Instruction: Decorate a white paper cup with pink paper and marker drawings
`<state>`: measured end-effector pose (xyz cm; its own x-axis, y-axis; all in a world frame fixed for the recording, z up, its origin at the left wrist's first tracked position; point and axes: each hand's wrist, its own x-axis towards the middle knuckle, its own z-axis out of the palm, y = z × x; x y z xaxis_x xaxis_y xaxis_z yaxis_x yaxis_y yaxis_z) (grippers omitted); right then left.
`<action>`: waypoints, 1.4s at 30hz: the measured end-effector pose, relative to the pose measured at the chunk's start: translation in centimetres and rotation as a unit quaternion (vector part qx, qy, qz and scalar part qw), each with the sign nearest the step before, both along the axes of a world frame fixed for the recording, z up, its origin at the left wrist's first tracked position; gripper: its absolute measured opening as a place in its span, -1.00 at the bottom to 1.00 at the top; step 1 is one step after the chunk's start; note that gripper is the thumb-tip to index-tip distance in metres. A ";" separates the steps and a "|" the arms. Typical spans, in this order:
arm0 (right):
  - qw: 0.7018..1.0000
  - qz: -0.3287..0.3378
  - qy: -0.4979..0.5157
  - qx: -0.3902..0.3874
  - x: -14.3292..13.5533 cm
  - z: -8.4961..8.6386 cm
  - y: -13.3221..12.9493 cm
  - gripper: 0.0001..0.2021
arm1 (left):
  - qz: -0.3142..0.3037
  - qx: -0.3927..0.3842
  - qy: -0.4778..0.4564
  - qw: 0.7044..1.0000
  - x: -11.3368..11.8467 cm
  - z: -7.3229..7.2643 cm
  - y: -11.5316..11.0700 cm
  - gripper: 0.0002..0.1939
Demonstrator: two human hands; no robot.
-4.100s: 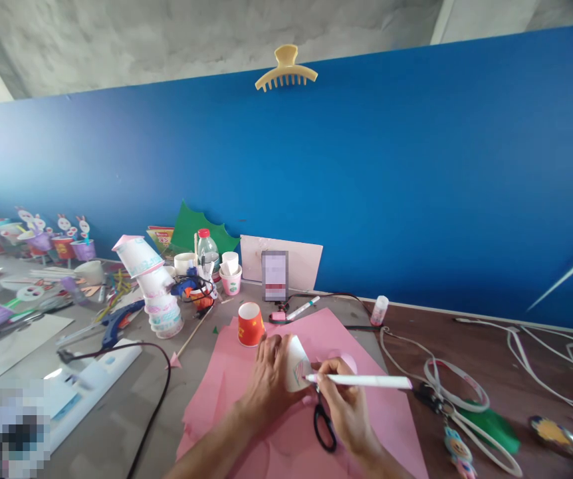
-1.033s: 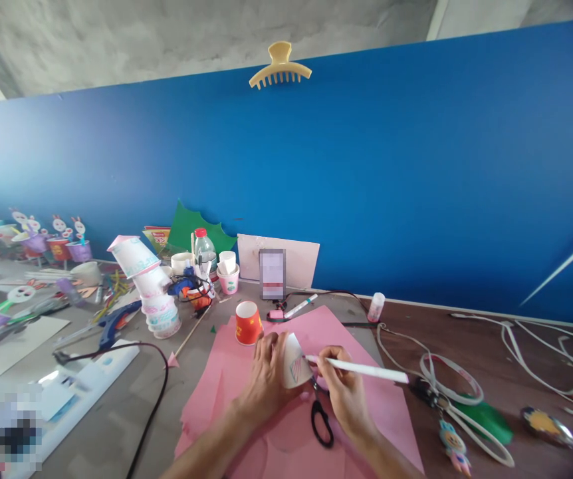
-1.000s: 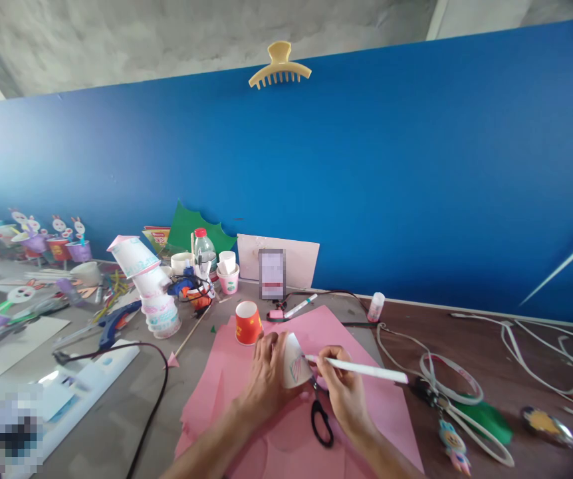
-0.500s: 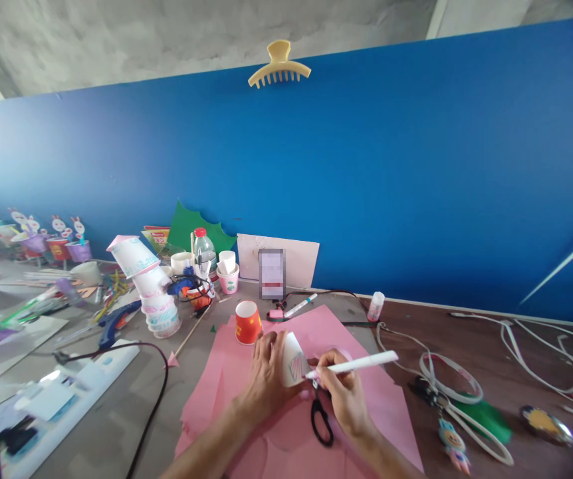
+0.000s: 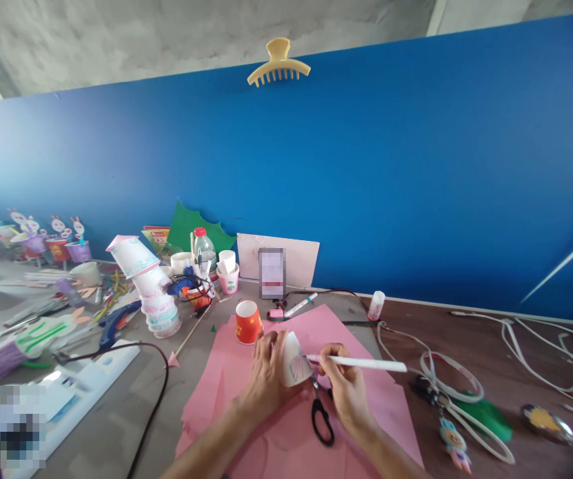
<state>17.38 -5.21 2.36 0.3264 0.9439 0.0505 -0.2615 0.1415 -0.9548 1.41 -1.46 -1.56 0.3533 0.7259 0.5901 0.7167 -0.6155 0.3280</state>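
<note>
My left hand (image 5: 268, 372) is closed around a white paper cup (image 5: 296, 359) that lies tilted, its side marked with pink and bluish lines. In my right hand (image 5: 343, 382) is a white marker pen (image 5: 366, 362), its pink tip at or very near the cup's drawn side; contact is hard to make out. Black-handled scissors (image 5: 322, 422) lie just below the cup, with their blades partly hidden. Pink paper sheets (image 5: 376, 412) spread beneath both hands. A red paper cup (image 5: 248, 324) stands behind my left hand.
A leaning stack of decorated cups (image 5: 153, 289) stands left, near a blue glue gun (image 5: 117, 322) and a black cable (image 5: 164, 386). Another marker (image 5: 300, 305) and a glue stick (image 5: 376, 306) are at the back. White cords (image 5: 449, 379) lie right.
The marker tip has moved up along the cup's side, and the pen lies at a flatter angle. At the far left, a purple cup with green strips has shifted and turned.
</note>
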 end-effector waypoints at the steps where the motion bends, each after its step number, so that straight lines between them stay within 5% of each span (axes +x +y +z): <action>1: 1.000 0.001 0.003 0.001 0.0 0.1 0.0 -0.68 | 0.000 -0.001 0.001 1.000 0.0 0.0 0.0 -0.07; 27: 0.998 0.066 0.003 0.005 0.5 -1.8 0.3 -0.70 | 0.020 0.035 -0.001 0.999 0.0 -0.4 0.0 -0.03; 34: 1.000 -0.011 -0.009 0.026 0.4 -1.7 0.6 -0.68 | -0.004 0.001 -0.018 1.000 -0.1 0.2 0.0 -0.06; 42: 1.000 -0.002 0.013 0.002 -0.1 -0.6 0.3 -0.65 | -0.015 0.001 -0.020 1.000 -0.1 0.2 0.0 -0.13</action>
